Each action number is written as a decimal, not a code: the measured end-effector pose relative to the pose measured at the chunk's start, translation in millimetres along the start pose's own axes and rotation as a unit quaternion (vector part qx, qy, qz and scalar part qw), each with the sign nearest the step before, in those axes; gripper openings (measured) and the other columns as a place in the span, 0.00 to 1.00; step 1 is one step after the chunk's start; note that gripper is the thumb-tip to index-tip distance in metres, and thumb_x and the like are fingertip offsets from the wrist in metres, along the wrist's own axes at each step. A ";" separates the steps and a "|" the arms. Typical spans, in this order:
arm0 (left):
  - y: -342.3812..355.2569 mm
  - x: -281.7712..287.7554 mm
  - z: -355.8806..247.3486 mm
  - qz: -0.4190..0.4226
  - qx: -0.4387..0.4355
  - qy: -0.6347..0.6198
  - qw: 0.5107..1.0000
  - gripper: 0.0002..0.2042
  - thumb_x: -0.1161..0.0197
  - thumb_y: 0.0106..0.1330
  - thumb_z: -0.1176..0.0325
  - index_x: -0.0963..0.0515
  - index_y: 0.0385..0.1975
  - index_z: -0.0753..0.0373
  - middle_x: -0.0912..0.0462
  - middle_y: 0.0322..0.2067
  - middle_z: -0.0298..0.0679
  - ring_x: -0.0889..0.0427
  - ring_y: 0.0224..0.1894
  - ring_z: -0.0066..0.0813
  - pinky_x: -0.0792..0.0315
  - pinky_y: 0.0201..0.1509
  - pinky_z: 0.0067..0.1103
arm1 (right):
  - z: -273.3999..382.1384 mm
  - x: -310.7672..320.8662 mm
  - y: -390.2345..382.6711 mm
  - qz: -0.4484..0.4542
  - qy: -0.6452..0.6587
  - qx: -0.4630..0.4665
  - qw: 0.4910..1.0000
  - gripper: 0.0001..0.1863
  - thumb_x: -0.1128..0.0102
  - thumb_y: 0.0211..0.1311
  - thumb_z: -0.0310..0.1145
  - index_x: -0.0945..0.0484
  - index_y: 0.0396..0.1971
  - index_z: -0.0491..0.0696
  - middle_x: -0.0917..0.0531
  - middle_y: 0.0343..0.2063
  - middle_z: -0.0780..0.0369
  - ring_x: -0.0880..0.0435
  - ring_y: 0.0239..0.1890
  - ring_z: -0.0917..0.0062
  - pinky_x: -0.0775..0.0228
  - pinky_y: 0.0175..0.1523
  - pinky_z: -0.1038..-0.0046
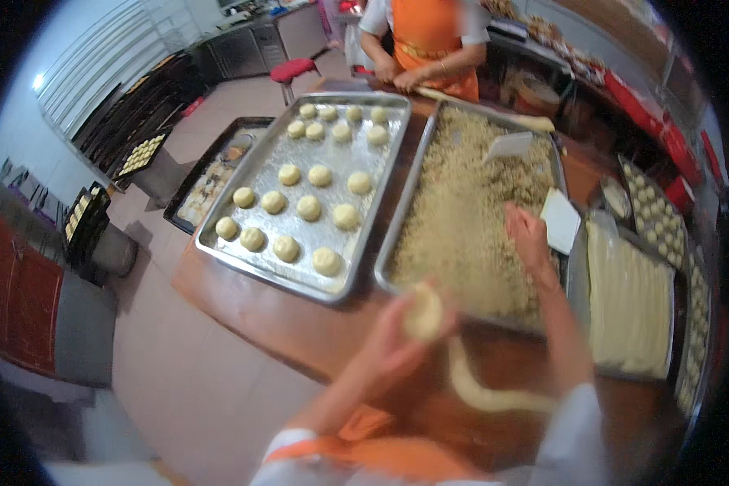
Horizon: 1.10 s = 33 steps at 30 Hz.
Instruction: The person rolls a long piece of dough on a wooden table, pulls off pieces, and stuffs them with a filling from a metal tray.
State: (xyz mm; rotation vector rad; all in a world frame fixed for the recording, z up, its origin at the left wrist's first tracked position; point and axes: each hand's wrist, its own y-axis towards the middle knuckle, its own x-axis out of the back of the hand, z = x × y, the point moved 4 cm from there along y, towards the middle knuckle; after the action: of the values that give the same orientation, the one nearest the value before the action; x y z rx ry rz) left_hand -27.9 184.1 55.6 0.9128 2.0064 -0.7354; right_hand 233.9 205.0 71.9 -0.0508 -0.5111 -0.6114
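My left hand (387, 338), slightly blurred, is closed round a flattened, cupped piece of pale dough (424, 314) in front of the filling tray's near edge. Over the right side of a metal tray (391, 243) of crumbly tan filling (454, 190), my right hand (528, 233) has its fingers curled together; whatever they hold is hidden. Beside that hand lies a white scraper (560, 220), and a second white scraper (509, 147) rests farther back in the filling. A curved rope of dough (484, 395) lies on the wooden table (300, 332) between my forearms.
To the left, a metal tray (350, 283) bears several round dough balls (309, 208). A tray of pale dough strips (628, 296) and trays of small dough pieces (658, 219) are at right. Across the table stands a person in an orange apron (426, 36), hands on another dough rope (437, 95).
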 end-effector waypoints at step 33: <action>116.9 -45.2 -23.8 -0.121 -0.353 0.449 0.812 0.16 0.58 0.65 0.62 0.32 0.49 0.61 0.26 0.42 0.40 0.28 0.42 0.27 0.37 0.49 0.22 | 45.8 -24.2 -56.3 0.086 0.221 0.108 0.965 0.19 0.51 0.49 0.19 0.29 0.44 0.43 0.27 0.46 0.58 0.30 0.50 0.71 0.39 0.55 0.72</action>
State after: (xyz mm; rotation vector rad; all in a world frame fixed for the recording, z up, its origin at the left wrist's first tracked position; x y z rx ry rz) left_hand 75.0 253.4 85.5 0.5662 2.9307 0.4790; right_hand 165.1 180.6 94.8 0.2420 -0.1347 -0.3769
